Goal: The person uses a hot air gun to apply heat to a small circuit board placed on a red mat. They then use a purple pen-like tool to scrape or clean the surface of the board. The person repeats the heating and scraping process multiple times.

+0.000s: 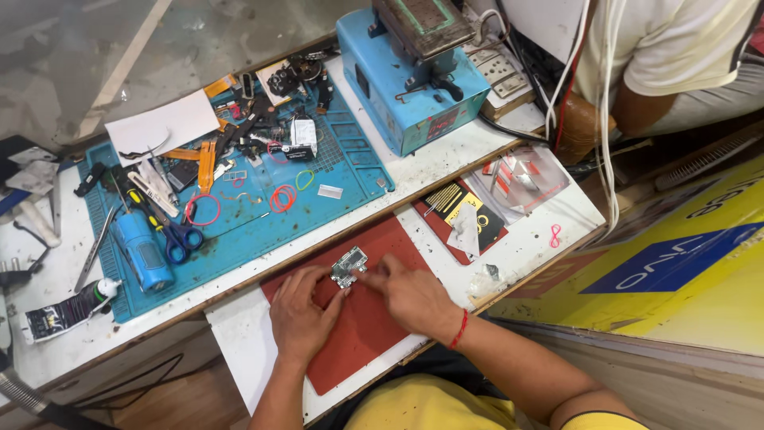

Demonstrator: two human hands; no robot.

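- Head view: a small silvery metal part (348, 266) (apparently a frame or shield from a small device) is seen lying on a red work mat (362, 326), at its upper edge.
- It is pinched at its lower left corner by the fingertips of the left hand (302, 312), the palm resting flat on the mat.
- Its right edge is met by the right hand (411, 295), fingers curled and clenched around something too small to be made out; whether a tool is held cannot be told.
- A red thread is worn on the right wrist.
- Beyond the mat, a blue grid mat (239, 215) is crowded with blue scissors (180, 237), a blue cylinder (144, 251), rubber bands and loose pieces.
- A blue machine (410, 80) stands behind, another person's arm beside it.
- Risk, as judged: the light part could be flicked off the mat's edge if it is pressed too hard from one side, and thin metal could be bent.
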